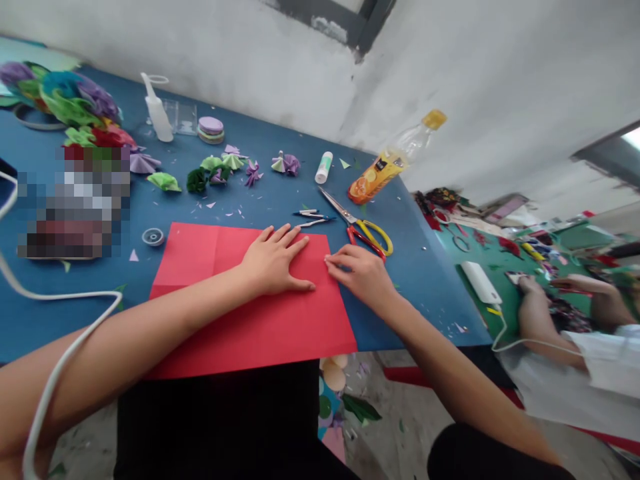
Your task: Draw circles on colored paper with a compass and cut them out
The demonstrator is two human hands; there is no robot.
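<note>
Paper (270,323), red, creased, along blue desk's (417,267) near edge, is pressed by spread left hand (273,263), pinched in right hand's grip (364,275).

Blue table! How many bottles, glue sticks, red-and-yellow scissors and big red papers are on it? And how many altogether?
Bottles: 2 (juice bottle, white squeeze bottle)
Glue sticks: 1
Red-and-yellow scissors: 1 pair
Big red papers: 1
Total: 5

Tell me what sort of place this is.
It looks like a craft workroom: a creased red sheet and scissors lie on the blue table, with small pleated green and purple pieces beyond.
</note>
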